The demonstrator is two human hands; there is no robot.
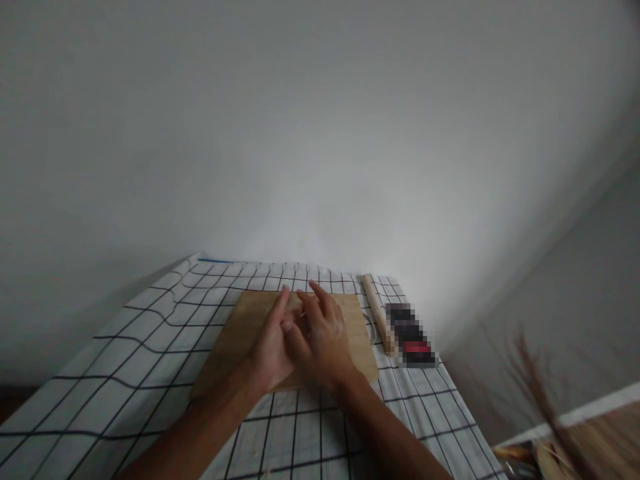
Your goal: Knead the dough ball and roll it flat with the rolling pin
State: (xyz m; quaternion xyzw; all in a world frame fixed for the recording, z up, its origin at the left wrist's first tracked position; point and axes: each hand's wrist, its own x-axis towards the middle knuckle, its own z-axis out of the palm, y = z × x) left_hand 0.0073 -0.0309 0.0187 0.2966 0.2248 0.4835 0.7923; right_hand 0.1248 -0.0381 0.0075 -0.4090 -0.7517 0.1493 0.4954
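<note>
My left hand point(271, 350) is turned palm inward above a wooden board point(225, 353), with an outstretched finger pointing away from me. Over its palm lies my right hand point(327, 340), its fingers stretched out and slightly apart. The two hands touch, and the right one covers much of the left palm and fingers. Whether anything small sits between the palms cannot be made out. Pale smears, perhaps flour or dough, show on the back of the right hand.
A wooden rolling pin point(377, 313) lies right of the board, beside a thin curved item point(373, 329) at the board's edge. A pixelated dark and red item point(413, 337) is farther right. Checked cloth point(160, 347) covers the table against a wall point(320, 133). Blurred bristles point(530, 373) stand at lower right.
</note>
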